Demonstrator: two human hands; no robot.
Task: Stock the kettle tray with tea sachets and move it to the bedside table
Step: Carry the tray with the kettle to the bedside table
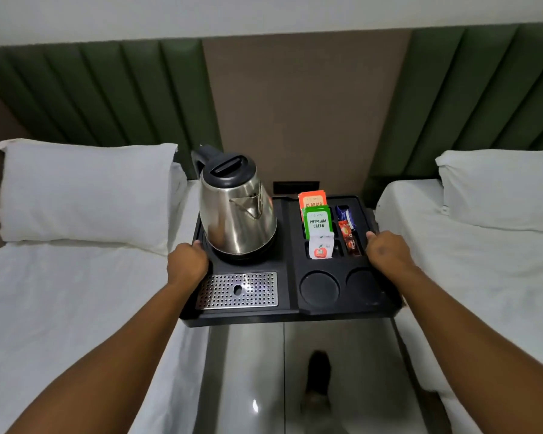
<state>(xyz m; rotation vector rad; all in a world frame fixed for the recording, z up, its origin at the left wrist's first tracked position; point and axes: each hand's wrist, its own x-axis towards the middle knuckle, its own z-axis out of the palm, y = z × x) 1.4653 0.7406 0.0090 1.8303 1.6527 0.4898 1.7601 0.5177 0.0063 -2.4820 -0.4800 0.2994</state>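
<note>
Black plastic kettle tray (290, 313) sits right between the two hands from where I'm watching, held out over the gap between two white beds. My view is from the head cam, looking down both forearms, which reach forward nearly straight and angle in toward the tray.

Left hand (186, 261) is closed on the tray's left edge, just beside the base of the steel kettle (237, 211) — knuckles up, fingers wrapped under the rim where I can't see them. Right hand (387, 250) does the same on the right edge, thumb tip showing on top of the rim, the rest curled out of sight. Both hands grip about midway along the tray's sides.

On the tray: kettle at back left with its black lid on, perforated metal drip grate (237, 291) in front of it. On the right half, sachets stand upright in slots — an orange "classic" sachet (312, 200) at the back, a green "premium green" sachet (318, 222) in front of that, then a white sachet (321, 247) with a red apple mark nearest me. Beside them, red and blue stick packets (347, 228) lie in a narrow slot. Two round cup recesses (319, 288) at front right hold nothing.

Below the tray I see glossy floor (248, 371) and a foot (318, 380). I can't tell if the tray is resting on anything — its underside is hidden.
</note>
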